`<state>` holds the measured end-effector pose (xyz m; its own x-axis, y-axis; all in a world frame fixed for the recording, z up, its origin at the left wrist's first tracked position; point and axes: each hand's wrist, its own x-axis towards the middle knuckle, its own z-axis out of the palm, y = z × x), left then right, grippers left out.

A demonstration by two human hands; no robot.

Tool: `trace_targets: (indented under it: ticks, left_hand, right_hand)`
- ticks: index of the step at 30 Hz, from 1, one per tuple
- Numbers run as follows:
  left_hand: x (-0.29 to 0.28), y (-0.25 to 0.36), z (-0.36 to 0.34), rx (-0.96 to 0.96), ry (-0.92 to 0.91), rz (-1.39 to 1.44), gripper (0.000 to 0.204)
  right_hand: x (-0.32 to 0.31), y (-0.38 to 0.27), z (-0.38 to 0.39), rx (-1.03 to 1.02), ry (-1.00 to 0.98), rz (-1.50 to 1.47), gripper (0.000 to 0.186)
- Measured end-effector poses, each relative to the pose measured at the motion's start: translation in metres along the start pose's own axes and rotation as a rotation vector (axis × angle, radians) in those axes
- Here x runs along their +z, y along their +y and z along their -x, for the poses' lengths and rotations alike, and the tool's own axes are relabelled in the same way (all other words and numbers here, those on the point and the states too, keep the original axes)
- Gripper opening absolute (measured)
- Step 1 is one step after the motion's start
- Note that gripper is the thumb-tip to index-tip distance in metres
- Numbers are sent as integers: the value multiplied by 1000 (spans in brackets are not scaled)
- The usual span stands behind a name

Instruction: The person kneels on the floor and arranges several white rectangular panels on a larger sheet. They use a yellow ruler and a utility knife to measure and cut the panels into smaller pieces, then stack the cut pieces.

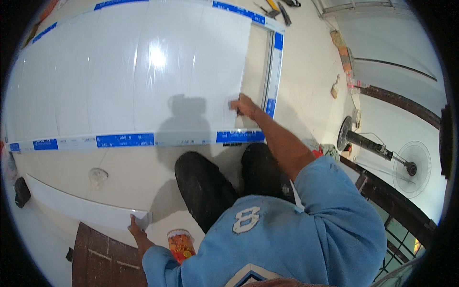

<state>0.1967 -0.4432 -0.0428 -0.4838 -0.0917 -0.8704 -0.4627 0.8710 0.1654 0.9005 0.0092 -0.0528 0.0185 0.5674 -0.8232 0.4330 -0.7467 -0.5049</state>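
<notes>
A large frame (185, 142), its edges wrapped in blue-and-white protective film, lies flat on the floor before my knees. White panel boards (110, 81) fill most of it, and a bare gap (254, 62) shows at its right end. My right hand (245, 106) is closed at the edge of the last white board beside that gap; its fingertips are partly hidden. Low on the left, my left hand (136, 226) grips the near end of a long, narrow white panel strip (81, 202), thumb on top. The strip lies apart from the frame.
A red-and-yellow tin (180, 245) stands by my left elbow. Hand tools (272, 9) lie beyond the frame's far right corner, and a brush (335, 88) farther right. A fan (412, 165) is at the right. A clear plastic item (98, 177) sits between frame and strip.
</notes>
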Motion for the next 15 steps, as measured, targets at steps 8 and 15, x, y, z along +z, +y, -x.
trace_targets:
  ticks: [8, 15]
  left_hand:
    - [1, -13, -11, 180, 223, 124, 99]
    - [-7, -16, -7, 93, 270, 91, 87]
  right_hand:
    - [-10, 8, 7, 118, -70, -45, 44]
    - [0, -11, 27, 186, -55, 53, 55]
